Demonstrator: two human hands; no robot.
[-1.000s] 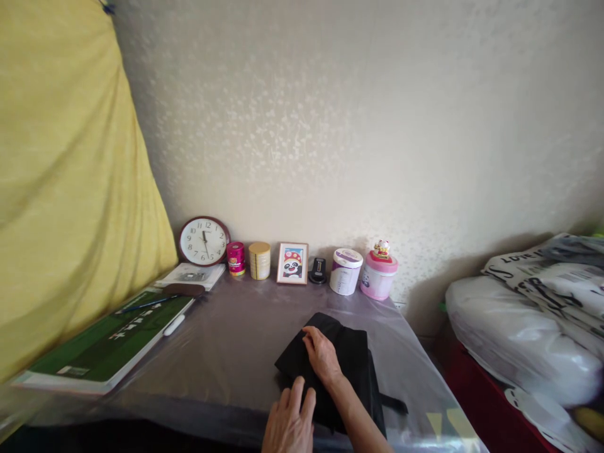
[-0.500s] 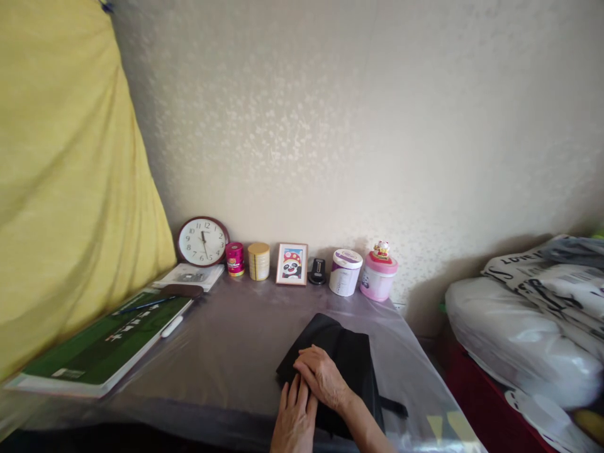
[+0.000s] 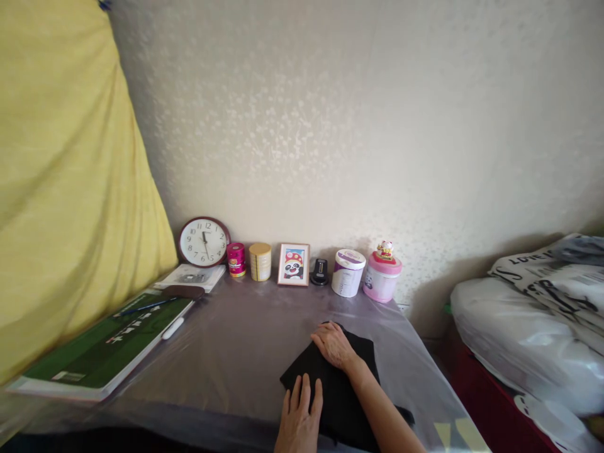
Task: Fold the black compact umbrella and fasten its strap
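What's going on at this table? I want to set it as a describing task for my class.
A person's right hand lies over the far part of a flat black fabric item, and the left hand rests, spread open, over its near left edge. The black item lies on a table with a shiny greyish covering. Along the back stand a round white-faced clock with a dark red rim and a small framed panda picture.

Numerals 10, 12, 2 on clock (image 3: pixel 204 241), unreadable white characters on green book (image 3: pixel 101 348)
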